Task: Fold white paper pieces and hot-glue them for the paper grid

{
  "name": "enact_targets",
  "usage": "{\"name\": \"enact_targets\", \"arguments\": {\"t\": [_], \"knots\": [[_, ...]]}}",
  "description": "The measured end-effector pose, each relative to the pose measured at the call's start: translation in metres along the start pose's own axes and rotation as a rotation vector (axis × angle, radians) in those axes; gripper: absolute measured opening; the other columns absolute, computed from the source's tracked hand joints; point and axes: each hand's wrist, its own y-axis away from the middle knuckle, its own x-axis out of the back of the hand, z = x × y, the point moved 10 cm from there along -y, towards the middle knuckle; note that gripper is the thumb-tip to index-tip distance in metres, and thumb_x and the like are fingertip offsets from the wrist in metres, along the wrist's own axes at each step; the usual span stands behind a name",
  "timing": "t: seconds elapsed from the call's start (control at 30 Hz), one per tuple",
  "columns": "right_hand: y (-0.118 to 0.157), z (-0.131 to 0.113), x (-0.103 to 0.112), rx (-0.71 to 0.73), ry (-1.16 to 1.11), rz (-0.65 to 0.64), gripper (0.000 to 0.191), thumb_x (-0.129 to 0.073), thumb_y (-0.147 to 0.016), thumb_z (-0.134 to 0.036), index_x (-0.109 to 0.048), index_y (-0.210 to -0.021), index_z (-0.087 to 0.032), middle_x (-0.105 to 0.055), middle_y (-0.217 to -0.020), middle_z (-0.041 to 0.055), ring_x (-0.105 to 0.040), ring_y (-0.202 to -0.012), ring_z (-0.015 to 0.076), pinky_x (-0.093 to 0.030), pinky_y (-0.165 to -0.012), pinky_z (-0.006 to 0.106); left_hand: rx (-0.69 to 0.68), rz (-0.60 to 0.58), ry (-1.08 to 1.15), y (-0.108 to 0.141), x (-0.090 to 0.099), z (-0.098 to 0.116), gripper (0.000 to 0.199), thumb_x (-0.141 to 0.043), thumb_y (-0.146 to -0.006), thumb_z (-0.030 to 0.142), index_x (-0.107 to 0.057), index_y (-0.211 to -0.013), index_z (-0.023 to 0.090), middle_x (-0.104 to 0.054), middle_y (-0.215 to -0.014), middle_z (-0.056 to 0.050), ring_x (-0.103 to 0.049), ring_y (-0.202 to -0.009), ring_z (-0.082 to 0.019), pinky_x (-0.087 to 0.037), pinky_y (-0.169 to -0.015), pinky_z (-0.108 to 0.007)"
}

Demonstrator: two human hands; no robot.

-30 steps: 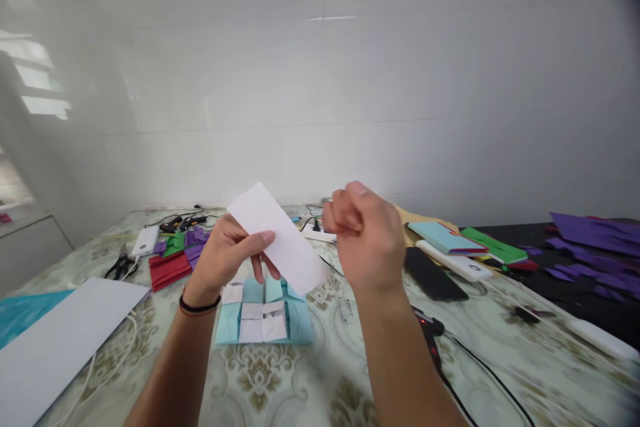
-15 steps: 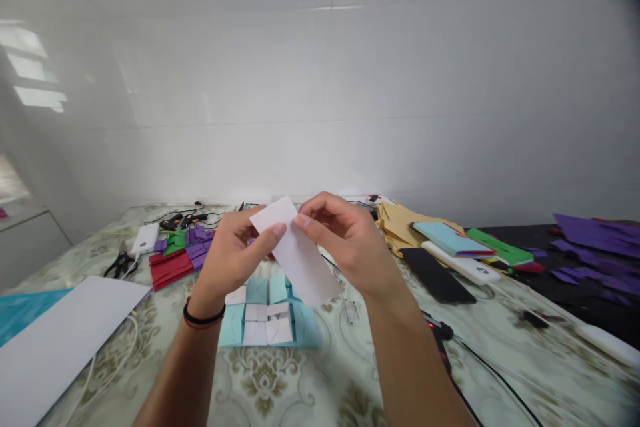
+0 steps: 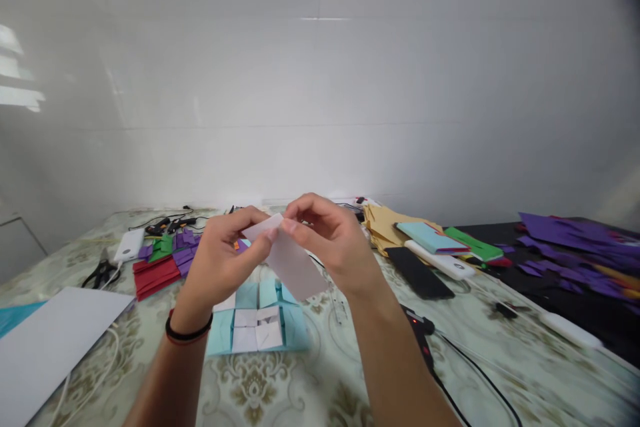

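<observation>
White paper (image 3: 296, 271), earlier pinched by the left hand (image 3: 223, 263) alone, was steadied by the right hand's (image 3: 337, 247) closed pinch too.

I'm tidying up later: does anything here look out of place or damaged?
Mainly the purple scraps at far right: they lie loosely strewn over the black surface, which looks untidy. The held white paper shows no obvious damage, and I see no spill.
</observation>
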Motion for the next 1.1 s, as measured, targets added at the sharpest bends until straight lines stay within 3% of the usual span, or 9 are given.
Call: {"name": "enact_targets", "arguments": {"t": [0.63, 0.9, 1.1], "knots": [[0.002, -0.006, -0.008, 0.068, -0.06, -0.087, 0.011, -0.072, -0.089, -0.024, -0.066, -0.082, -0.021, -0.061, -0.08, -0.0016, -0.055, -0.073, 0.0129, -0.045, -0.066, 0.026, -0.099, 0.012, -0.15, 0.004, -0.004, 0.031, 0.016, -0.064, -0.096, 0.021, -0.07, -0.081, 0.018, -0.068, -0.072, 0.0, -0.059, -0.066, -0.013, -0.045, -0.066, -0.026], [0.002, -0.008, -0.012, 0.088, -0.244, -0.154, 0.012, -0.073, -0.09, -0.029, -0.066, -0.083, -0.022, -0.057, -0.078, -0.0015, -0.048, -0.069, 0.0137, -0.04, -0.064, 0.027, -0.128, 0.016, -0.139, 0.006, -0.008, 0.043, 0.016, -0.064, -0.093, 0.017, -0.07, -0.078, 0.019, -0.068, -0.069, 0.002, -0.057, -0.062, -0.012, -0.044, -0.062, -0.026], [0.003, -0.018, -0.02, 0.134, -0.47, -0.254, 0.03, -0.065, -0.09, -0.03, -0.049, -0.065, -0.022, -0.04, -0.062, -0.0039, -0.036, -0.06, 0.015, -0.033, -0.061, 0.03, -0.083, -0.009, -0.079, 0.008, -0.01, 0.04, 0.019, -0.063, -0.095, 0.019, -0.069, -0.077, 0.019, -0.066, -0.069, 0.001, -0.057, -0.06, -0.012, -0.043, -0.059, -0.027]]}}
